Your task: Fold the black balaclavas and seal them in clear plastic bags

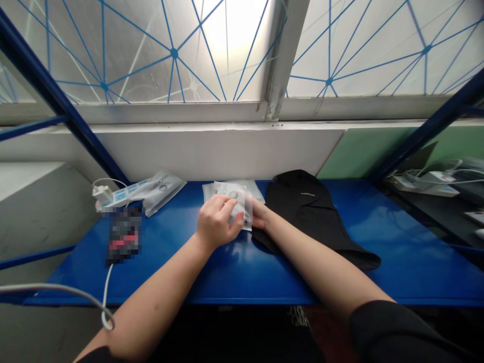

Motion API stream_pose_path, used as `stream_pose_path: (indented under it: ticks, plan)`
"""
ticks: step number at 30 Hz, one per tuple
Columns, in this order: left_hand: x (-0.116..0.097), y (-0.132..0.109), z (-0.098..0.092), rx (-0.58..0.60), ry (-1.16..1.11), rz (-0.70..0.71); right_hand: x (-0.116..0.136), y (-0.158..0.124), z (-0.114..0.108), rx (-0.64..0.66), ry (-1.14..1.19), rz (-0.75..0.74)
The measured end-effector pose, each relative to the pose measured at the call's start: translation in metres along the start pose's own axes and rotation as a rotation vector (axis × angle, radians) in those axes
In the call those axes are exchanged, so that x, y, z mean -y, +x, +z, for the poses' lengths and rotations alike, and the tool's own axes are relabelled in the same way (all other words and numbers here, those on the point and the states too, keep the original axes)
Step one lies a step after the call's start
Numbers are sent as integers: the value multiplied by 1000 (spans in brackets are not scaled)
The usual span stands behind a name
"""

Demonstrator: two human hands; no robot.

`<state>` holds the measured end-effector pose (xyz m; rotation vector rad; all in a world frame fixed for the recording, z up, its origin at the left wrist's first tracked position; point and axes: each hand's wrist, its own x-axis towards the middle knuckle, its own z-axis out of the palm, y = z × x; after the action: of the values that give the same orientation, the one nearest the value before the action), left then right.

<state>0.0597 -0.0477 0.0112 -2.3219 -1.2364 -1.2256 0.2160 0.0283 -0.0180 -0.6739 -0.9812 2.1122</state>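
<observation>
My left hand (216, 222) is closed in a pinch on a clear plastic packet (242, 204) at the middle of the blue shelf (397, 252). My right hand (259, 214) grips the same packet from its right side; its fingers are mostly hidden behind the plastic. The packet is partly folded or rolled between the hands, and more clear packets (230, 189) lie flat just behind it. A black garment (306, 206) lies spread on the shelf directly right of my right hand.
A grey printed bag (161, 189) and a white power strip (113, 196) lie at the shelf's back left, with a blurred dark phone (124, 234) on a white cable (56, 290). Blue frame posts stand at both sides; a window is behind.
</observation>
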Motion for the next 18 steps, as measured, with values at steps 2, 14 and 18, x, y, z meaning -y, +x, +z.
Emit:
stream_pose_path:
  ticks: [2,14,18]
  plan:
    - [16,1,-7,31,2,-55,1,-4,1,80,75,51]
    - [25,-7,28,508,221,-234,-33,3,2,15,-239,-75]
    - [21,-1,31,579,323,-133,-35,12,-8,-362,-686,-405]
